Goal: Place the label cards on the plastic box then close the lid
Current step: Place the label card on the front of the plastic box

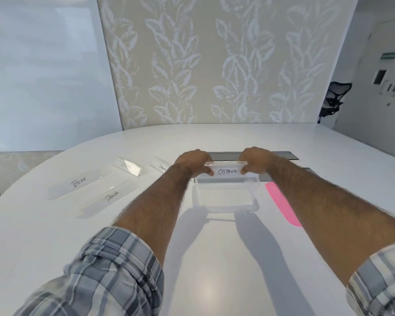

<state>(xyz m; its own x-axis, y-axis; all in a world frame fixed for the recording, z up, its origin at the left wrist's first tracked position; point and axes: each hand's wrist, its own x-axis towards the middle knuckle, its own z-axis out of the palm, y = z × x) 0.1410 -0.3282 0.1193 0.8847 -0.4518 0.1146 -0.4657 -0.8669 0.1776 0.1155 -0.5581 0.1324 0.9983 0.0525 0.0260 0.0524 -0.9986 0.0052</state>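
Note:
A clear label card marked OSTRICH (pixel 226 170) is held up just beyond the far edge of the clear plastic box (pixel 224 207). My left hand (pixel 193 161) pinches its left end and my right hand (pixel 255 159) pinches its right end. The box stands open on the white table in front of me. On the table to the left lie more cards: BEAR (pixel 78 182), PANDA (pixel 111 196), a tent-shaped card with unclear writing (pixel 127 167) and another partly hidden by my left forearm (pixel 160 166). A pink flat piece (pixel 281 201), possibly the lid, lies right of the box, partly under my right forearm.
Two dark grey flat panels are set in the table behind my hands (pixel 285 155) and to the right (pixel 309 171). A patterned wall panel stands beyond the table's far edge. A black office chair (pixel 334 96) stands at the far right.

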